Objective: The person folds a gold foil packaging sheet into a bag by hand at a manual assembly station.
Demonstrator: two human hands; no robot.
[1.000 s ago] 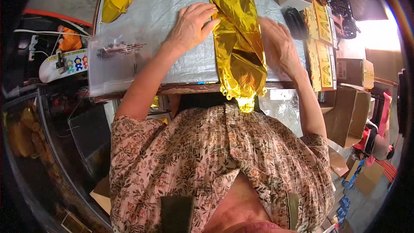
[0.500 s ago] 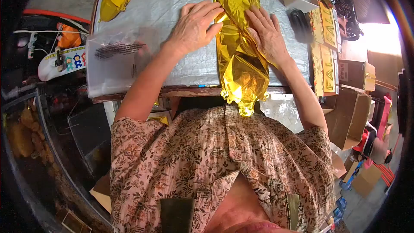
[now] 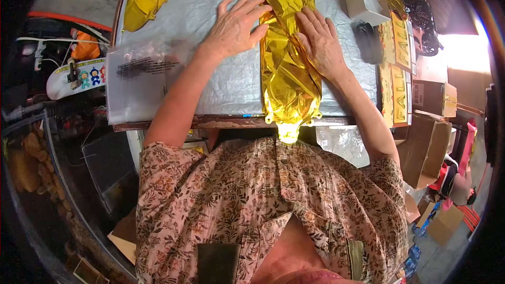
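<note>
A flattened gold foil balloon [image 3: 286,68] lies lengthwise on the table, its near end with small ring tabs and a neck hanging over the front edge. My left hand [image 3: 236,27] is open, fingers spread, with the fingertips at the balloon's left edge. On the opposite side my right hand [image 3: 322,42] rests flat along the right edge, fingers stretched out toward the far end. The foil between both hands is creased and partly folded over.
A silver-grey cover [image 3: 210,89] spreads over the table. At left lie a clear plastic bag [image 3: 137,89] and another gold foil piece [image 3: 142,0]. To the right are a white box [image 3: 365,0], a dark object [image 3: 365,34] and "FALL" packages [image 3: 394,94]. Cardboard boxes [image 3: 428,147] stand beyond.
The balloon's near end has flattened and straightened, shifting slightly left. My right hand has moved slightly left; my left hand's fingers are spread wider.
</note>
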